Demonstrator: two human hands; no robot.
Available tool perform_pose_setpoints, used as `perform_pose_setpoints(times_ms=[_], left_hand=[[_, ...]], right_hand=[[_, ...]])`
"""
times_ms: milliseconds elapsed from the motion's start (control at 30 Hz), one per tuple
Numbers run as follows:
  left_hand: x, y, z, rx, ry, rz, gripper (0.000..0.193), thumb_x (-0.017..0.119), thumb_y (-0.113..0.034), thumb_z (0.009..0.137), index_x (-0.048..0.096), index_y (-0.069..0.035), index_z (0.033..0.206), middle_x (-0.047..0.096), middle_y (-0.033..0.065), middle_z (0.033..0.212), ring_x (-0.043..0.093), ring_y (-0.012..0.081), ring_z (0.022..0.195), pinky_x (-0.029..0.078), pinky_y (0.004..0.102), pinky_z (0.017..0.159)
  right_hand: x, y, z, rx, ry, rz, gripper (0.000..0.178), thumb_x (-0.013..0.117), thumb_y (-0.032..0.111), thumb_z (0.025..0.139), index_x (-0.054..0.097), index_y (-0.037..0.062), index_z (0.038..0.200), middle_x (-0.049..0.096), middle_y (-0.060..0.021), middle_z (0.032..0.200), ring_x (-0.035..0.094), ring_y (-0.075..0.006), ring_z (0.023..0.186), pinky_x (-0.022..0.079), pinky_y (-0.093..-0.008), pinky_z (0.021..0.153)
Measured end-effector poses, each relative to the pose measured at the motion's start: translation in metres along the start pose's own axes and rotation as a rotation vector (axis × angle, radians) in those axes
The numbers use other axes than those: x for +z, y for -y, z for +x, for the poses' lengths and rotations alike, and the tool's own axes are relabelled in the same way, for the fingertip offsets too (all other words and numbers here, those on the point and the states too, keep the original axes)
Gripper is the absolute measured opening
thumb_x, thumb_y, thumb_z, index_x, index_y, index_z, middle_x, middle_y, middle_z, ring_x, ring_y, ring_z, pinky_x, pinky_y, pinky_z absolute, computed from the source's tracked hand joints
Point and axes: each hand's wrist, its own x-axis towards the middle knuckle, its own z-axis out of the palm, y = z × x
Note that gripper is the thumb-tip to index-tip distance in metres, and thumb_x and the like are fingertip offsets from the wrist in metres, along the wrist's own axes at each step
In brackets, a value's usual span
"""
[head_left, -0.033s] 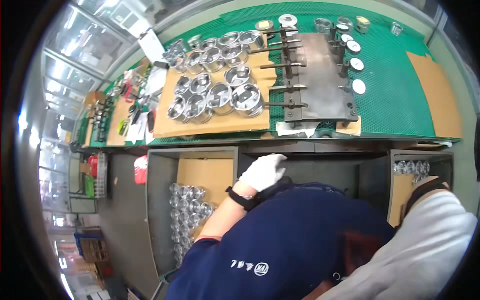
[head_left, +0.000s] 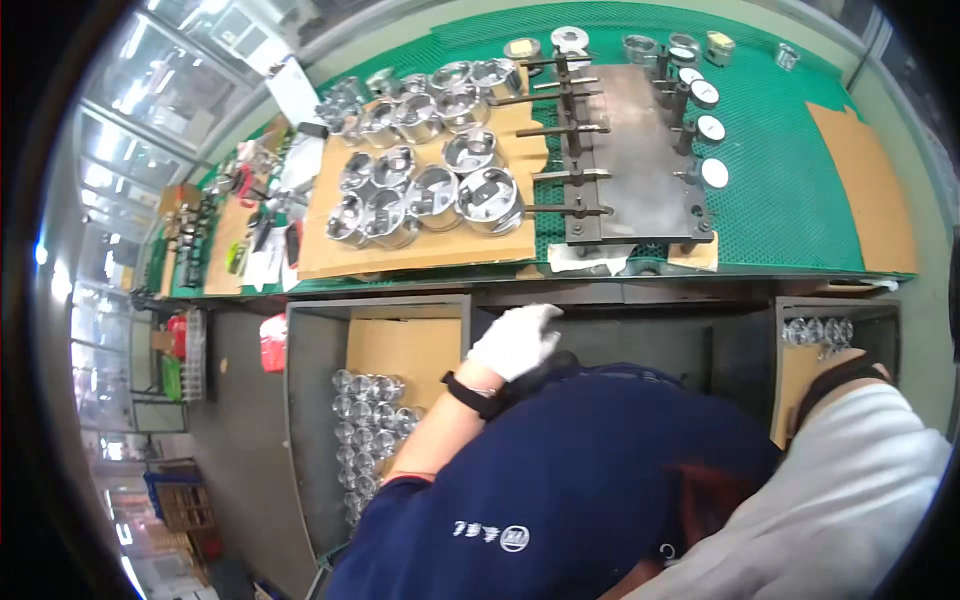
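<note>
Closest, a dark blue shirt (head_left: 590, 450) and, on the right arm, a pale sleeve (head_left: 840, 490) with a black band (head_left: 850, 378) at the end. Past it, a strip of bare skin beside a grey box (head_left: 872, 320) with small shiny cups (head_left: 797, 330) inside. Right hand out of sight — no way to tell how open, or what in it. In front of the shirt, left hand (head_left: 515, 342) in a white glove, fingers partly bent, one tip poking to the right; underside hidden, so no telling about a hold. To the left and lower, a bigger grey box (head_left: 320, 345) with many shiny cups (head_left: 364, 408) in rows. Farther off, a bench with a green mat (head_left: 790, 220). On it, big shiny cups (head_left: 490, 198) on brown cardboard (head_left: 510, 248) — then, to the right, a heavy metal slab (head_left: 635, 130) with dark rods (head_left: 550, 209) and white dials (head_left: 714, 173). At the back, a cup with a yellow top (head_left: 720, 48).
</note>
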Motion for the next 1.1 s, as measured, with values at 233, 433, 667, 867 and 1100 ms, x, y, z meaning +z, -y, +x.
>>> perform_pose_setpoints(times_ms=[233,433,667,867,1100], left_hand=[[-0.044,0.059,-0.011,-0.07,-0.018,-0.074,0.037,0.065,-0.018,0.092,0.064,0.001,0.124,0.069,0.0221,0.118,0.067,0.0373,0.109,0.053,0.0405,0.095],[-0.045,0.094,-0.03,-0.133,-0.046,-0.126,0.039,0.067,-0.019,0.091,0.064,-0.001,0.125,0.069,0.0216,0.119,0.067,0.0367,0.109,0.054,0.0402,0.095],[-0.049,0.117,-0.046,-0.171,-0.134,-0.139,0.039,0.067,-0.019,0.09,0.064,-0.001,0.125,0.071,0.0199,0.114,0.069,0.0346,0.104,0.055,0.0392,0.091],[-0.062,0.126,-0.04,-0.183,-0.172,-0.118,0.039,0.067,-0.019,0.09,0.064,-0.001,0.125,0.071,0.02,0.104,0.069,0.0347,0.093,0.055,0.0408,0.085],[-0.057,0.133,-0.033,-0.107,-0.221,-0.095,0.038,0.066,-0.018,0.09,0.064,0.001,0.124,0.07,0.0213,0.11,0.069,0.0341,0.1,0.055,0.0388,0.089]], right_hand=[[-0.006,-0.045,0.061,0.025,0.067,0.079,0.045,0.052,0.028,0.088,0.055,0.0008,0.123,0.056,-0.0275,0.132,0.061,-0.0425,0.118,0.048,-0.0491,0.099],[-0.013,-0.075,0.097,0.026,0.116,0.142,0.052,0.052,0.034,0.089,0.051,-0.0001,0.128,0.054,-0.0287,0.134,0.06,-0.0438,0.118,0.049,-0.0504,0.099],[-0.016,-0.1,0.125,-0.005,0.192,0.207,0.06,0.051,0.041,0.09,0.046,-0.001,0.132,0.052,-0.0302,0.137,0.06,-0.0453,0.119,0.049,-0.0519,0.099],[-0.019,-0.104,0.132,-0.01,0.213,0.249,0.067,0.05,0.047,0.091,0.041,-0.0018,0.136,0.05,-0.0314,0.139,0.059,-0.0467,0.119,0.049,-0.0531,0.099],[-0.022,-0.109,0.134,-0.014,0.219,0.28,0.076,0.049,0.054,0.092,0.037,-0.0028,0.141,0.048,-0.0329,0.141,0.059,-0.0482,0.12,0.05,-0.0546,0.098]])
